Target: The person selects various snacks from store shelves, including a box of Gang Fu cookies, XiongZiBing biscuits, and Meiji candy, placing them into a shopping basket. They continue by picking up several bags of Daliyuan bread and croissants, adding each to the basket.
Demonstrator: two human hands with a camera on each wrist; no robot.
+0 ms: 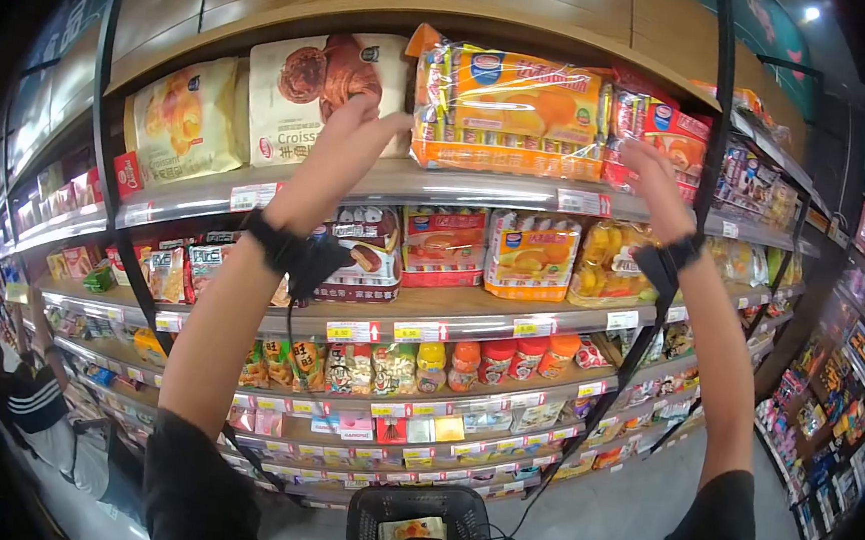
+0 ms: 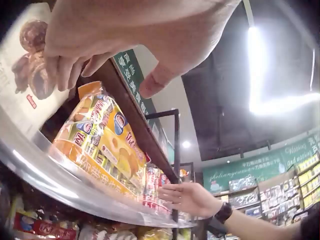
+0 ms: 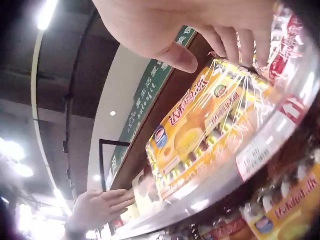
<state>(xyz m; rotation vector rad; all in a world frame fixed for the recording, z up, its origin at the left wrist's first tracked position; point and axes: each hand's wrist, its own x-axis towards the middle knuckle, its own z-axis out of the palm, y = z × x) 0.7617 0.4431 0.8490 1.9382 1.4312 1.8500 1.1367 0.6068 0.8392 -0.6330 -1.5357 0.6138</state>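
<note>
A large orange pack of small cakes in clear wrap stands on the top shelf. My left hand is raised at its left end, in front of a cream croissant bag; thumb and fingers are spread, with nothing held. On the other side my right hand reaches toward the pack's right end, fingers extended and overlapping a red pack. In the right wrist view the fingertips are right at the wrap's edge. Palms face each other across the orange pack.
A yellow croissant bag stands further left. Lower shelves hold bagged cakes, snack jars and price tags. A black basket with a bag in it is at my feet. Another person is at the left.
</note>
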